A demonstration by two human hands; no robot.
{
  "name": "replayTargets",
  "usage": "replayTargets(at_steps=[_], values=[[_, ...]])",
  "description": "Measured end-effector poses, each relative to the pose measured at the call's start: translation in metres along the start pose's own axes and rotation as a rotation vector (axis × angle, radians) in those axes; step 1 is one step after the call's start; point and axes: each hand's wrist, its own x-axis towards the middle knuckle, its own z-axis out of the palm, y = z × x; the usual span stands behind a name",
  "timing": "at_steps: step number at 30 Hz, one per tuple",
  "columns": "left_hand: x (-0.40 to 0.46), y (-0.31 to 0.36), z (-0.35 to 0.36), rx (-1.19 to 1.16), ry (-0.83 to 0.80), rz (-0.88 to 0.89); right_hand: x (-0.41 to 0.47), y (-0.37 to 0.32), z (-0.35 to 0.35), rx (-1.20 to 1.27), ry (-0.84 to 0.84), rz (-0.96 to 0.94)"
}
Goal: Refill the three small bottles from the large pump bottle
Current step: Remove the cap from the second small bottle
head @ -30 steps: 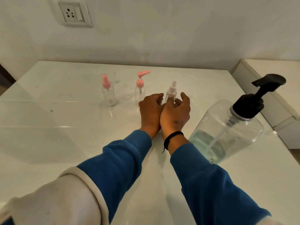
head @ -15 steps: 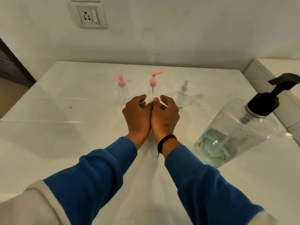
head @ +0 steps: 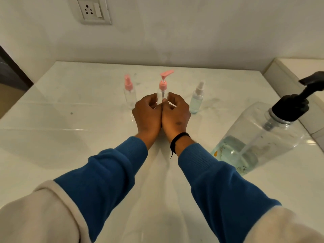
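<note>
Your left hand (head: 147, 114) and right hand (head: 176, 114) touch side by side, fingers curled, before the pink pump bottle (head: 163, 88); whether they grip it cannot be told. The large pump bottle (head: 263, 137) stands at right on the table (head: 70, 137).

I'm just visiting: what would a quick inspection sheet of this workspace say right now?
Surface: glossy white counter.
Job's things: pink spray bottle, pink pump bottle and white spray bottle upright in a row; large pump bottle at right, partly filled.
Clutter: nothing seen.
Hands: left hand and right hand side by side before the pink pump bottle, fingers curled; grip unclear.
Cables: nothing seen.
Surroundings: wall socket.
</note>
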Motion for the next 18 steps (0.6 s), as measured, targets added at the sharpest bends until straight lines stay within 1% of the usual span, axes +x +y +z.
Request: replayTargets(at_steps=[3, 9, 12, 15, 18], values=[[-0.007, 0.005, -0.008, 0.037, 0.01, 0.01, -0.007, -0.004, -0.002, -0.036, 0.003, -0.014], [-0.03, 0.03, -0.034, 0.097, -0.027, 0.011, -0.039, -0.029, -0.019, -0.054, -0.024, -0.035], [-0.043, 0.058, -0.052, 0.089, -0.02, 0.025, -0.056, -0.056, -0.032, -0.063, -0.048, -0.073], [-0.056, 0.101, -0.075, 0.069, -0.007, 0.08, -0.073, -0.098, -0.054, -0.076, -0.098, -0.114], [-0.07, 0.149, -0.101, 0.033, 0.013, 0.14, -0.092, -0.144, -0.079, -0.094, -0.123, -0.198]])
